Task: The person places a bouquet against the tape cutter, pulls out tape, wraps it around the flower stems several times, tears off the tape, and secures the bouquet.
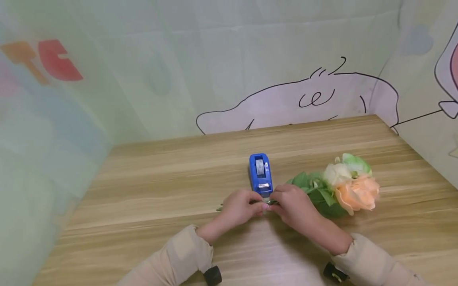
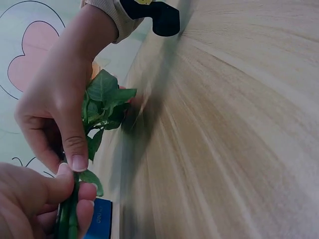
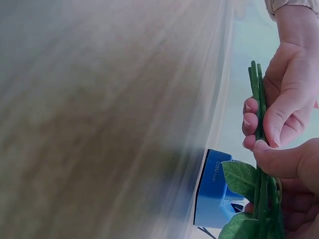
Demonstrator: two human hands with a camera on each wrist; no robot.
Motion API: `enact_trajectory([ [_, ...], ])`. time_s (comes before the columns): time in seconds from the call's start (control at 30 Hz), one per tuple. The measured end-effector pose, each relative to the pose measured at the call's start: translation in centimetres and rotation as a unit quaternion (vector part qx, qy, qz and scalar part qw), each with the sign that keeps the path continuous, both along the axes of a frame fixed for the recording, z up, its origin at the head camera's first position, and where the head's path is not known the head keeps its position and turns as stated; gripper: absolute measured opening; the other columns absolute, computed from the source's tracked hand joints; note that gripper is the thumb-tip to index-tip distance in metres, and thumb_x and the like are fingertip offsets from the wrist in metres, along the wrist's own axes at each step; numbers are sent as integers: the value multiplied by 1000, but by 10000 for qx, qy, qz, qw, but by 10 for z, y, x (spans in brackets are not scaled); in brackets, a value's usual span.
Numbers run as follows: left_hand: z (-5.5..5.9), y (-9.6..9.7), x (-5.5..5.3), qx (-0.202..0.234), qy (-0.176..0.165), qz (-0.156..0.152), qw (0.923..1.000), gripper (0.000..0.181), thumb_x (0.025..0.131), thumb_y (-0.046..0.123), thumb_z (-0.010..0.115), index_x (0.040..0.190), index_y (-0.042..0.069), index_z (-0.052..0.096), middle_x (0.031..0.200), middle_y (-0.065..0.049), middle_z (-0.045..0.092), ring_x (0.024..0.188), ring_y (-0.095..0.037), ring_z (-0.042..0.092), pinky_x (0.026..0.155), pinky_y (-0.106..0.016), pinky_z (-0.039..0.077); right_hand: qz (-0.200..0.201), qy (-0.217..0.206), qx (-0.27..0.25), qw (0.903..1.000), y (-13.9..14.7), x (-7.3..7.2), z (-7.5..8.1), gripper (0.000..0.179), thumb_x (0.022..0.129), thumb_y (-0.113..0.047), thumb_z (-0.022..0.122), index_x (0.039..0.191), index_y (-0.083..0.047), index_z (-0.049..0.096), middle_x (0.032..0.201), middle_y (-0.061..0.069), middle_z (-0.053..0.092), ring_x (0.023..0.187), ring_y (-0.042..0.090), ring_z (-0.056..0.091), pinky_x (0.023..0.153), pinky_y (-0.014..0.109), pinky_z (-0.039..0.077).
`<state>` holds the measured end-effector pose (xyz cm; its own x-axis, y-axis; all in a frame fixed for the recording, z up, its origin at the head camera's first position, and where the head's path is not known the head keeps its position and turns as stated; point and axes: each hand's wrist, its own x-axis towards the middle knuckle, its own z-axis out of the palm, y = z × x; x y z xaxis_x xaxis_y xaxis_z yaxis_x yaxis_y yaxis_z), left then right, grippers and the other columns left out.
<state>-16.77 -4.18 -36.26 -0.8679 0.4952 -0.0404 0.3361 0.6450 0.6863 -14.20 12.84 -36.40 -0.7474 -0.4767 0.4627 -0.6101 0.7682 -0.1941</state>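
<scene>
A bunch of flowers lies sideways in both hands, its peach and cream blooms [image 1: 356, 190] toward the right in the head view. My left hand [image 1: 239, 206] grips the bundled green stems [image 3: 258, 94], whose cut ends stick out beyond its fingers. Close beside it, my right hand [image 1: 295, 204] holds the same stems nearer the leaves [image 2: 104, 102]. Thumbs of both hands press on the stems and almost meet. Just behind the hands stands a blue tape dispenser [image 1: 261, 172] with a roll of clear tape. Whether tape is around the stems cannot be made out.
The wood-grain table [image 1: 143, 186] stretches out to both sides of the hands. A printed cloth backdrop [image 1: 214, 59] with cartoon drawings rises along its back and side edges.
</scene>
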Motion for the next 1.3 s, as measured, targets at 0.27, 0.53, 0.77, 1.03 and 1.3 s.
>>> enact_trajectory([
  [0.27,-5,1,0,-35,279,154,9995,10,83,23,71,80,13,74,73,9,66,61,-5,47,54,-21,37,-52,-153,-50,9999,1,-1,1,19,66,-17,83,73,-8,68,69,-2,59,66,13,57,62,32,47],
  [0.53,-5,1,1,25,471,198,9987,9,82,22,72,80,14,74,75,7,68,63,-4,50,56,-21,39,43,-229,237,9994,0,-3,6,19,67,-18,83,72,-8,67,68,-1,61,62,12,56,65,36,46],
  [0.77,-7,0,1,259,346,245,9988,10,82,22,72,81,12,74,76,5,66,64,-4,50,56,-21,39,157,-152,533,9983,0,-2,7,16,69,-12,81,68,-9,65,65,-2,58,58,12,55,62,35,45],
  [1.03,-6,-1,-2,769,-608,363,9945,21,89,23,64,80,7,72,68,2,64,57,-7,47,49,-21,37,75,-128,253,9996,1,-2,3,14,66,-9,82,73,-10,70,71,0,65,63,13,59,65,35,46],
  [1.3,2,-1,-8,102,-1072,-11,9942,32,92,31,59,73,7,68,64,-1,63,55,-10,53,51,-23,42,165,-254,71,9995,2,-2,0,13,67,-6,81,75,-9,71,72,-1,66,64,13,60,66,35,46],
])
